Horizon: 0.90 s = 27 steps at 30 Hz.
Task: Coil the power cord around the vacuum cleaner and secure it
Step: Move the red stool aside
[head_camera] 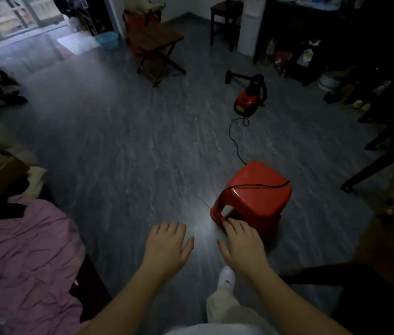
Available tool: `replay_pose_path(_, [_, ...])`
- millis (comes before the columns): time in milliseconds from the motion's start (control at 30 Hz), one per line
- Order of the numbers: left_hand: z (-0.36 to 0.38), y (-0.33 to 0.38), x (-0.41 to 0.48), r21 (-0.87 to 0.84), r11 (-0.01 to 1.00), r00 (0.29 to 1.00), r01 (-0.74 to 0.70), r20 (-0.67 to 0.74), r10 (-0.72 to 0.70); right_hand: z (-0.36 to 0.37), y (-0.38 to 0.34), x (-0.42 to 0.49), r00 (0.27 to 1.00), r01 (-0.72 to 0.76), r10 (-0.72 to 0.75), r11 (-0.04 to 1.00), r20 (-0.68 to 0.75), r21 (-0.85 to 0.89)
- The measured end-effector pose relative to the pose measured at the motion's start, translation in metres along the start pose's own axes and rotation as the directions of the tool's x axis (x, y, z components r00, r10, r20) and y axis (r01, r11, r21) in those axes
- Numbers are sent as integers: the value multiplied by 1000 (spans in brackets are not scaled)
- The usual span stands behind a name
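The small red-and-black canister vacuum cleaner sits well away across the grey marbled floor. Its thin black power cord makes a small loop just in front of the machine, then trails over the floor to the red plastic stool. There it crosses the seat and drops down the near left corner. The plug cannot be made out in the dim light.

Both of the person's arms reach forward, palms down. The left grip is spread flat with straight fingers and has hold of nothing. The right grip is just as open and just as empty. Its fingertips lie at the stool's lower near corner, close to where the cord comes down; whether they touch either one cannot be told.

The step in hand looks like picking up the free end of the cord, with no coiling begun. To do it well, the right grip should pinch the cord where it hangs off the stool corner and lift it clear of the seat (a sideways tug could drag or tip the light stool). The person should then gather slack hand over hand while walking toward the vacuum cleaner. The loop near the machine should be shaken out before winding, so the turns lie flat and even.
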<state>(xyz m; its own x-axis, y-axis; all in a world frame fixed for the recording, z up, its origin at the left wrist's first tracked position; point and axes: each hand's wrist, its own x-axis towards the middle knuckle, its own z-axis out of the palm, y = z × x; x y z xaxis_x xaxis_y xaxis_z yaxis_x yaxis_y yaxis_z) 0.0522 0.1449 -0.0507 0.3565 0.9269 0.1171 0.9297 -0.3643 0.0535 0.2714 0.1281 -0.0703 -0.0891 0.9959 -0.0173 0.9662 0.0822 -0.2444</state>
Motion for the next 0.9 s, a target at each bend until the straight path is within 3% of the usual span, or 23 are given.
replay_pose_path(267, [-18, -24, 105, 33, 999, 997, 9, -78, -7, -33, 6, 122, 992, 117, -115, 992, -52, 40])
replay_pose_path(467, [-7, -68, 165, -13, 1000, 999, 3, -39, -4, -26, -5, 189, 992, 95, -91, 994, -84, 46])
replay_pose_path(700, [16, -139, 255, -96, 978, 983, -185, -31, 183, -8, -24, 259, 990, -137, 138, 990, -34, 27])
replay_pose_path(900, [35, -182, 338, -117, 904, 906, -412, 51, 419, -8, -41, 290, 900, -427, 430, 902, -70, 55])
